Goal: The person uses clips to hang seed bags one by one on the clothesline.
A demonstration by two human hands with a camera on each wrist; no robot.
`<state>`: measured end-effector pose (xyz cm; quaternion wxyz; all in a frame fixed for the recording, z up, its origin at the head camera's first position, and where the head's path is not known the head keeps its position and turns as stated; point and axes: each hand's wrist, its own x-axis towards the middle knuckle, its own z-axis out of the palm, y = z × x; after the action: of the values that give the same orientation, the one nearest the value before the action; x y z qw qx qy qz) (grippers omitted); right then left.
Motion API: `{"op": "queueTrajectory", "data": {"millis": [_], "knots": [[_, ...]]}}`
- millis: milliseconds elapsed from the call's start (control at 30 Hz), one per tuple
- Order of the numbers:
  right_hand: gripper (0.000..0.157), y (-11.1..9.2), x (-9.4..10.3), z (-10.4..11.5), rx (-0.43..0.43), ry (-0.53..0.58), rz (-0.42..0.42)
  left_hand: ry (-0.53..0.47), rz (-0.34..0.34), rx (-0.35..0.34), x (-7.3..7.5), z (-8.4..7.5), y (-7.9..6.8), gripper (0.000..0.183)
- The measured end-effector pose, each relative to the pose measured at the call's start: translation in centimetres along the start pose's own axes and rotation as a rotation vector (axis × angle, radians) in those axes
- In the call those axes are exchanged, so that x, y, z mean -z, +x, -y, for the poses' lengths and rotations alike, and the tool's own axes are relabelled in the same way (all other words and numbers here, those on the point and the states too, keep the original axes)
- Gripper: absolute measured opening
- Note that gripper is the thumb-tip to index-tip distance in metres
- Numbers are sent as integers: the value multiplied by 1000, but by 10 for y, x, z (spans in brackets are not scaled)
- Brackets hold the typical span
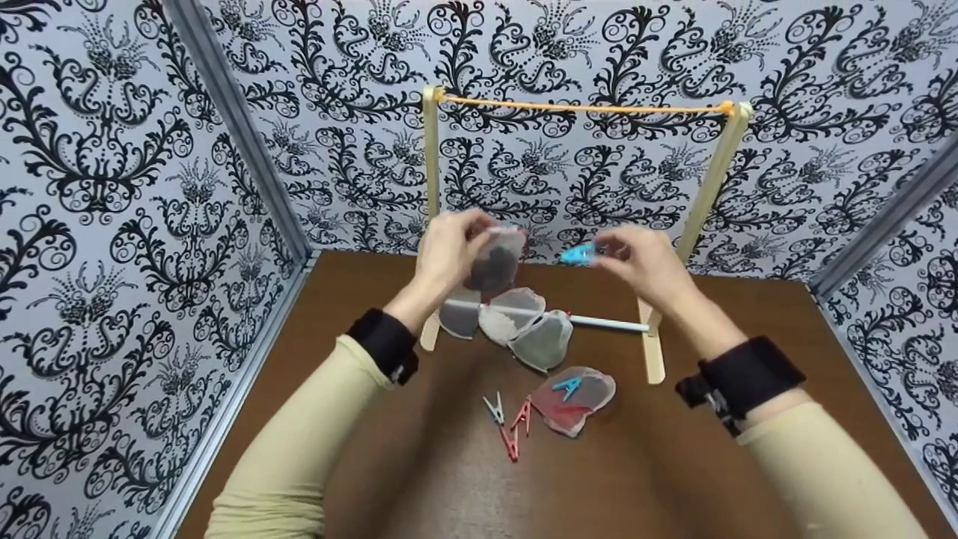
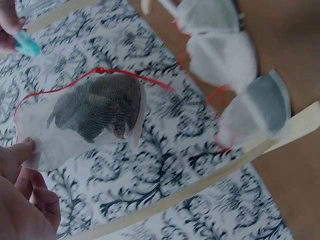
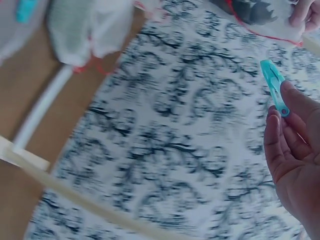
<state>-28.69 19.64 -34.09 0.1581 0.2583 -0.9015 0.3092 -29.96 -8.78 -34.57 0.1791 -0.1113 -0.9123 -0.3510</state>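
Hanging apparently not begun: cord (image 1: 576,107) bare, one mesh bag (image 1: 498,263) aloft below it, pinched in the left hand (image 1: 447,254), thumb to fingers; blue peg (image 1: 577,254) likewise pinched in the right hand (image 1: 647,262); four more bags (image 1: 548,346) and other pegs (image 1: 526,408) remain lower down.

Held clothespin (image 1: 578,254) blurs in head view; right wrist view's top edge crops held mesh bag (image 3: 277,24).

A white mesh drawstring pouch (image 1: 497,258), red-corded with dark contents (image 2: 100,107), hangs midair, its edge pinched by the left fingers (image 2: 22,151); to its right, the right fingers (image 3: 298,102) hold a turquoise clothespin (image 3: 272,85) pointing left.
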Motion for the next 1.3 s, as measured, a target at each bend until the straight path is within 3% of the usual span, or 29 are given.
{"op": "queueTrajectory", "data": {"millis": [267, 500, 633, 733, 1000, 1300], "knots": [[22, 54, 18, 50, 123, -81, -111, 3, -46, 45, 22, -18, 32, 15], [20, 100, 29, 84, 205, -155, -179, 7, -142, -28, 34, -27, 58, 19], [18, 122, 35, 99, 197, -198, -181, 91, -214, -74, 40, -31, 71, 20], [17, 134, 37, 106, 181, -235, -174, 161, -258, -101, 45, -33, 78, 21], [17, 159, 38, 112, 166, -313, -130, 263, -276, -118, 52, -34, 90, 20], [14, 179, 30, 111, 255, -397, -83, 277, -308, -213, 53, -27, 100, 20]]}}
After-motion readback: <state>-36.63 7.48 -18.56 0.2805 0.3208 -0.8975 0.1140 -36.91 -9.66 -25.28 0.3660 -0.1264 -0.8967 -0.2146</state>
